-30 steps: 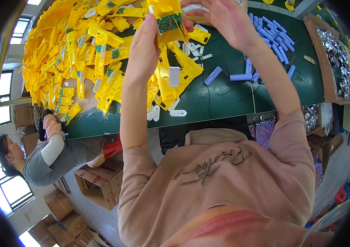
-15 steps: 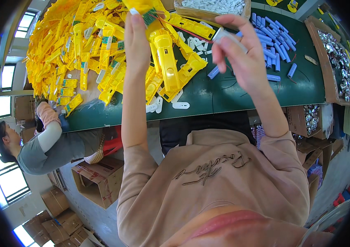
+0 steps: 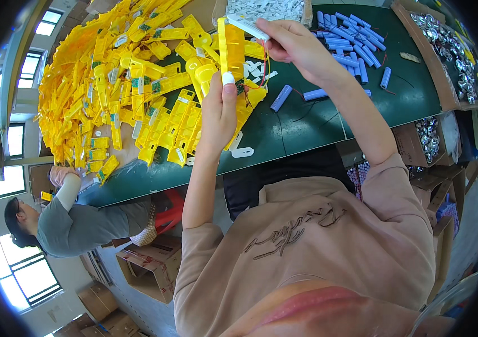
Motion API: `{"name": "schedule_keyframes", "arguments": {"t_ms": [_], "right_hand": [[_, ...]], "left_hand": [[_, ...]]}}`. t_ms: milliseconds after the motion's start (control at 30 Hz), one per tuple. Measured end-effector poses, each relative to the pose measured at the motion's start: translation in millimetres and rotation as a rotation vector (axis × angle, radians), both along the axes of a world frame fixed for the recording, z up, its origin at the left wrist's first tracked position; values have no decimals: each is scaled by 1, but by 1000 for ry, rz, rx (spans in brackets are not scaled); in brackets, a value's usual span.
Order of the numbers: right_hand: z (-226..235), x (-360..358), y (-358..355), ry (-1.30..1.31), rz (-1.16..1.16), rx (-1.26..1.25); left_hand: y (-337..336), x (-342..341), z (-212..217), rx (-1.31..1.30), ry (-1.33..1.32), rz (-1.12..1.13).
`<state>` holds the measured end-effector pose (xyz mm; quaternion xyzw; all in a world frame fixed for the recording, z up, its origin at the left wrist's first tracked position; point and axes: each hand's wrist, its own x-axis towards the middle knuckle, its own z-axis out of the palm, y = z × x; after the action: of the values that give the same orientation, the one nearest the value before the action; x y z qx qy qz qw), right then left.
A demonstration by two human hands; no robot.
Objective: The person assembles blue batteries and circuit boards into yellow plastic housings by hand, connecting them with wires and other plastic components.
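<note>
Gripping the yellow casing (image 3: 235, 49) upright in my left hand (image 3: 220, 109) | right hand (image 3: 296, 48) pinching the white block (image 3: 247, 27) by its top, probably near so the red wires (image 3: 264, 63) hang slack | blue cells (image 3: 362, 54) lie rightward, presumably within reach

The left hand's grip (image 3: 220, 115) holds a yellow plastic casing (image 3: 235, 53) over the dark green surface (image 3: 317, 126), thumb beside a small round white part (image 3: 227, 78). The right hand's grip (image 3: 298, 49) pinches a flat whitish bar (image 3: 247, 26) by the casing's far end; whether they touch, I can't tell. A heap of yellow plastic parts (image 3: 81, 84) spreads leftward; purplish-blue cylindrical cells (image 3: 357, 42) lie rightward. A grey-shirted co-worker (image 3: 76, 227) leans at the left edge.
</note>
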<state>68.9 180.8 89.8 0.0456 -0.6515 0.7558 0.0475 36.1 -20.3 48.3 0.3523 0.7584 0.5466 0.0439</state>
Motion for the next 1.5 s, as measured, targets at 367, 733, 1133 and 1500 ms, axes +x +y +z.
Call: {"name": "schedule_keyframes", "arguments": {"t_ms": [367,733,1133,1500], "right_hand": [[-25,-2,-19,-30,-312,-196],[-56,-6,12,317,-247,71],[-45,17,-20,152,-135,-74],[-66,31,-28,220,-375,-99]], "left_hand": [[12,21,1,-139,156,153],[7,35,-5,-181,-224,-181],[20,34,-18,377,-590,-209],[25,41,-20,268,-454,-100]]}}
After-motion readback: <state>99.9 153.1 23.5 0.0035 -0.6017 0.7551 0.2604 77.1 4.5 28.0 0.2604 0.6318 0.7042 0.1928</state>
